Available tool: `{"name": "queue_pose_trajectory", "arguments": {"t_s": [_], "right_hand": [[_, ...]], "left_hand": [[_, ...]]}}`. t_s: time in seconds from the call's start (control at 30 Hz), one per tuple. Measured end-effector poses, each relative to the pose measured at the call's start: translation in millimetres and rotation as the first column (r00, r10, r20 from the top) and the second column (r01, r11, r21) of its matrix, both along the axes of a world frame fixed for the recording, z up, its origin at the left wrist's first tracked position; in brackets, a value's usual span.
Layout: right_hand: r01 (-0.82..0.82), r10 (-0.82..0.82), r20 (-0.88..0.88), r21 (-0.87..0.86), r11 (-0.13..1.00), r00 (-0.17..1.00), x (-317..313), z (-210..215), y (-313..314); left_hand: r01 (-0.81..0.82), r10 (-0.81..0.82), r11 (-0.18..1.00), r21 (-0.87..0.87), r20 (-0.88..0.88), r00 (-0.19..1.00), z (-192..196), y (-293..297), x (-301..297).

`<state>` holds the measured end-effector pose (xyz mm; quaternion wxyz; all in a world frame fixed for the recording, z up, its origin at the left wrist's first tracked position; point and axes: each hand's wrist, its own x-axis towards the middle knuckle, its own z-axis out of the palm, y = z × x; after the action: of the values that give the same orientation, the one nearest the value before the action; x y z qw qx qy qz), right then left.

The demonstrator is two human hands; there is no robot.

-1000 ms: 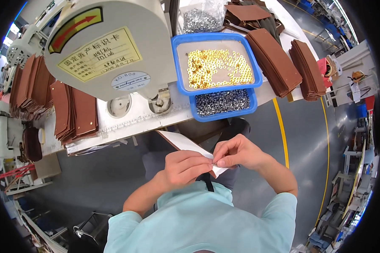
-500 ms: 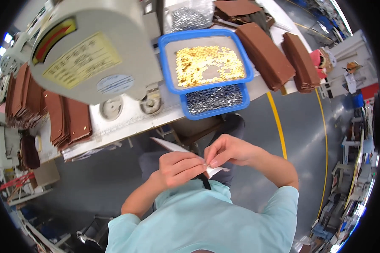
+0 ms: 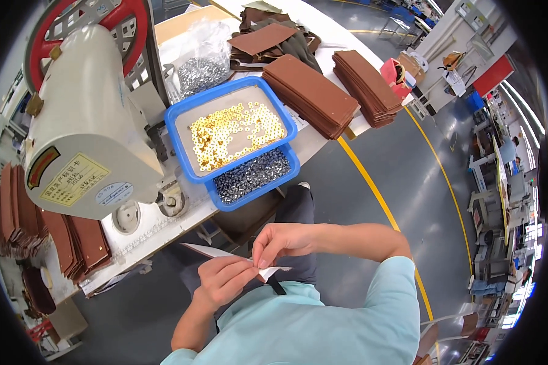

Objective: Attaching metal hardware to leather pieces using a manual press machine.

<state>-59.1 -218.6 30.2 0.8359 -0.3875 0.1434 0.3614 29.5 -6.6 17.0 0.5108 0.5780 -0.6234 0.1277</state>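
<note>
A person in a light blue shirt holds a small white paper piece close to the chest, below the bench edge. The left hand grips it from beneath; the right hand pinches its upper edge, fingers narrow on the paper. Compared with 1 second ago, both hands sit in the same grip while the view has swung right — the cream riveting machine now lies left. 2 stacked blue trays hold gold eyelets and silver ones. The paper work looks unfinished.
</note>
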Motion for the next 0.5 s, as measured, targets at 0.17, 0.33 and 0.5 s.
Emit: {"name": "queue_pose_trajectory", "arguments": {"t_s": [0.17,0.33,0.5], "right_hand": [[0.024,-0.023,0.019,-0.081,0.996,1.000,-1.1,9.4,0.3],[0.169,0.012,0.405,-0.408,0.897,0.914,-9.0,8.9,4.5],[0.286,0.252,0.586,-0.671,0.684,0.770,-12.0,18.9,8.4]], "left_hand": [[-0.041,0.040,0.999,0.021,0.012,0.999,-0.3,2.6,-1.9],[-0.048,0.053,0.997,0.064,-0.075,0.996,-5.1,0.7,1.5],[-0.044,0.064,0.993,0.109,-0.189,0.980,-10.4,3.5,-2.9]]}}
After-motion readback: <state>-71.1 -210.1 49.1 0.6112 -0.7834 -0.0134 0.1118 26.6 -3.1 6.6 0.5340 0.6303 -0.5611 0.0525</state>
